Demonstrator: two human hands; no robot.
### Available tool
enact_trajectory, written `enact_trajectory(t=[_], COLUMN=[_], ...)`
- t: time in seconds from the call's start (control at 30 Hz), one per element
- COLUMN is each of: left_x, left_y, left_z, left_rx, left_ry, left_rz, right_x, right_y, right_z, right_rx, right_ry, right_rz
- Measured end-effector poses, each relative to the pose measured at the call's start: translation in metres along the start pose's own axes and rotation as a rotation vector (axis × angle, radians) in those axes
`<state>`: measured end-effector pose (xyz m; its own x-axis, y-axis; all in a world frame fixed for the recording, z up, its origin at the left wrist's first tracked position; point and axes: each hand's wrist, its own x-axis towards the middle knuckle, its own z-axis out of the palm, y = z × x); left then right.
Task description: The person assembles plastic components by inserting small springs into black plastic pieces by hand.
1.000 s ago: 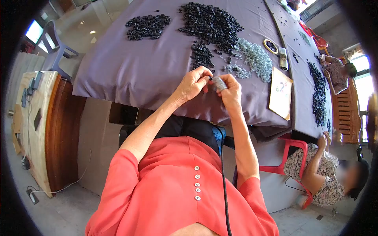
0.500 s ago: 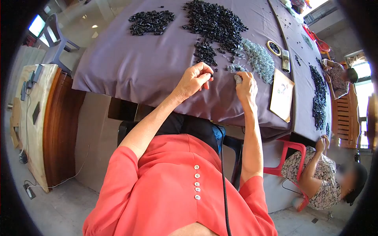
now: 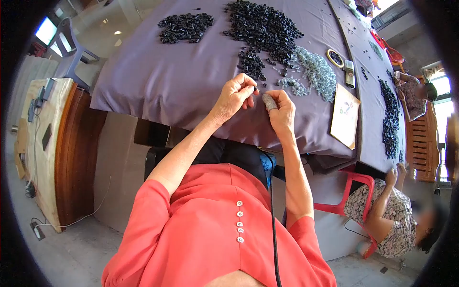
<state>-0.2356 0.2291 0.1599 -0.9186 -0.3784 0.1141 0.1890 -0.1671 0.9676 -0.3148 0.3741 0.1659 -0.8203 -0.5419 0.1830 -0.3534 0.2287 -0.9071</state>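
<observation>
A small black piece (image 3: 256, 89) is pinched between the thumb and fingertips of the left hand (image 3: 233, 100), presumably so that its end is left exposed toward the other side. The right hand (image 3: 283, 114) is curled just beside it, with a grey wrapping (image 3: 270, 102) worn around a digit, perhaps as protection; whether anything is gripped there cannot be told. The hands are held apart, above the near part of the cloth-covered table (image 3: 143, 71).

Just beyond the fingers, a small black cluster (image 3: 252, 63) and a few clear pieces (image 3: 295, 87) are spread, probably drawn close for short reaches. Behind them lie the large black pile (image 3: 263, 31) and the clear pile (image 3: 318, 74), kept largely separate, likely so that each kind can be picked easily. Another black pile (image 3: 185, 27) is set farther left.

To the right, a ring-shaped item (image 3: 329, 53), a grey device (image 3: 350, 74) and a flat board (image 3: 344, 116) are placed outside the immediate reach path. The near edge is draped close below the wrists, while sideways room is offered by the cloth left of the left hand. Rightward movement is limited by the board; another person (image 3: 382, 210) is seated well apart.
</observation>
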Motion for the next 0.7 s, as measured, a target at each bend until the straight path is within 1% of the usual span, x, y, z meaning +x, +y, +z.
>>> enact_trajectory(t=[0.07,0.17,0.23,0.37,0.47,0.7], left_x=[0.0,-0.005,-0.006,-0.005,-0.004,-0.002], left_y=[0.001,0.008,0.01,0.004,0.004,-0.004], left_z=[0.002,0.007,0.009,0.009,0.011,0.008], left_rx=[0.05,0.156,0.196,0.213,0.231,0.191], left_ry=[-0.003,-0.007,-0.016,-0.019,-0.015,-0.043], left_rz=[0.001,0.002,0.011,0.053,0.058,0.05], right_x=[-0.001,-0.003,-0.002,-0.002,-0.002,-0.003], right_y=[0.003,-0.009,-0.007,-0.005,-0.004,-0.003], right_z=[0.001,-0.004,-0.005,-0.005,-0.002,-0.002], right_rx=[0.008,0.156,0.239,0.483,0.597,0.593], right_ry=[-0.002,-0.041,-0.053,-0.081,-0.106,-0.124], right_rz=[-0.017,0.091,0.093,0.112,0.147,0.133])
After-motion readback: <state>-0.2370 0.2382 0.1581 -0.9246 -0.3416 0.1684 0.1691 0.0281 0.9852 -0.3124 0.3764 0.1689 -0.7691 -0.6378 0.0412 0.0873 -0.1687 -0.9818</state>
